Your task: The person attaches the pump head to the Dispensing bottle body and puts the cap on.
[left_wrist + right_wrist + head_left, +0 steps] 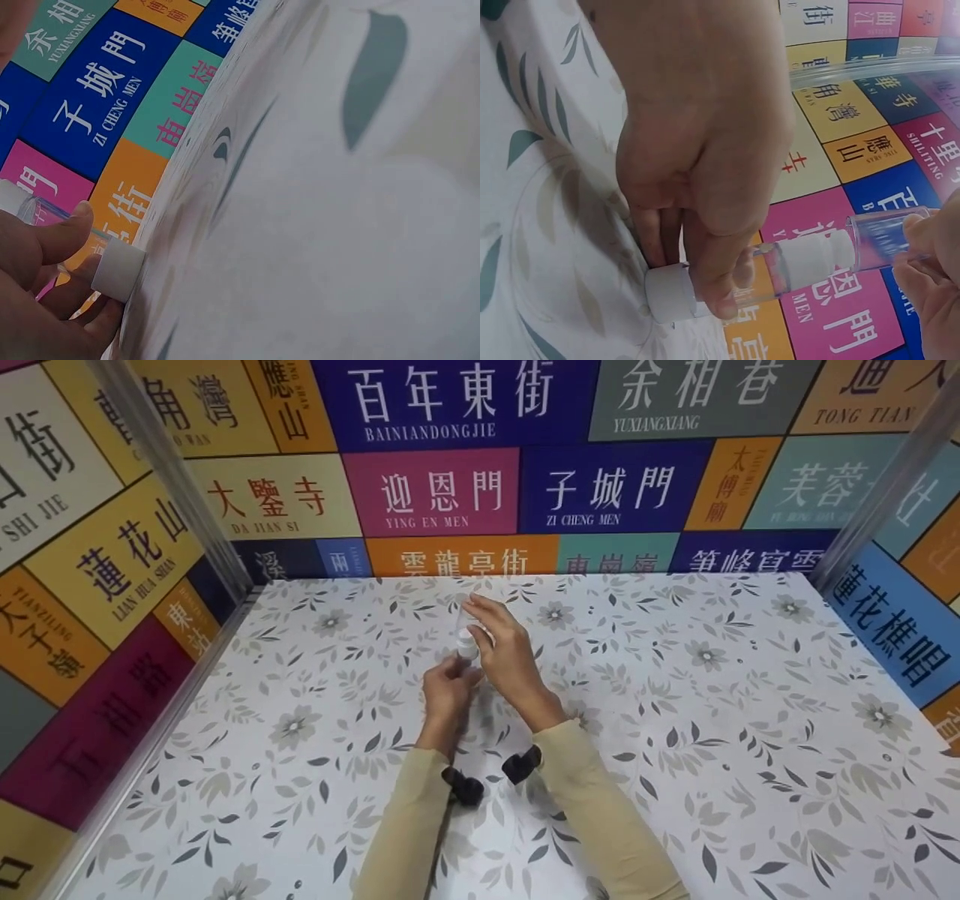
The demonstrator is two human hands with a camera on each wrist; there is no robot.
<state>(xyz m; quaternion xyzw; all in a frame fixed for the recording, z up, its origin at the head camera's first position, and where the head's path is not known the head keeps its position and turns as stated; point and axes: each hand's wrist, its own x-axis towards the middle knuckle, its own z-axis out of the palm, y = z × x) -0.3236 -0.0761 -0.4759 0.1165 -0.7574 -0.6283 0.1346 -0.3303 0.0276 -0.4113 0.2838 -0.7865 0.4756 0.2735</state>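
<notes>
A small clear bottle with a white collar [817,259] and a white end piece [671,292] stands roughly upright, its white end down at the tabletop. My left hand [448,690] grips its clear body low down, thumb on one side and fingers on the other. Above the collar is a clear cap [874,236], pinched between thumb and fingers of my right hand [510,649]. The cap's lower rim is at the collar's upper end; whether it still overlaps the collar I cannot tell. In the left wrist view, the white end piece [118,270] shows below my left fingers.
A white cloth with grey flowers and leaves [705,656] covers the table. Colourful panels with Chinese place names [431,491] stand behind and at both sides. Clear plastic edging [217,540] runs along the left corner. Small black devices [466,789] sit on both wrists.
</notes>
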